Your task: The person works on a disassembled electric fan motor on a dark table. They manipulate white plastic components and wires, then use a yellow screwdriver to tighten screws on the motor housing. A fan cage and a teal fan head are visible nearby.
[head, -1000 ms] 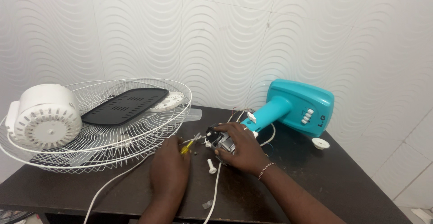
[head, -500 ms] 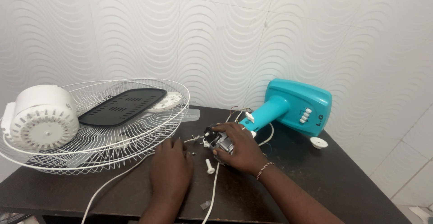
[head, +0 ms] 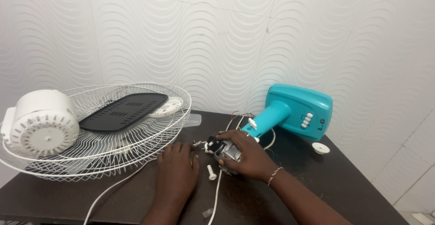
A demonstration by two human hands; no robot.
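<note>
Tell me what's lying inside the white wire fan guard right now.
Inside the wire guard lie a flat black slotted panel and a round white disc. The white motor cover hides the guard's left part, so anything there stays unseen.

Single head-worn view, looking forward and slightly down across a dark table [head: 344,184] toward a white wave-patterned wall [head: 217,35]. Near range: both forearms enter from the bottom edge, left hand [head: 177,168] and right hand [head: 247,155] just below frame centre. White fan grille [head: 113,134] at left, teal fan base [head: 297,112] at right. No second view to share.
</note>
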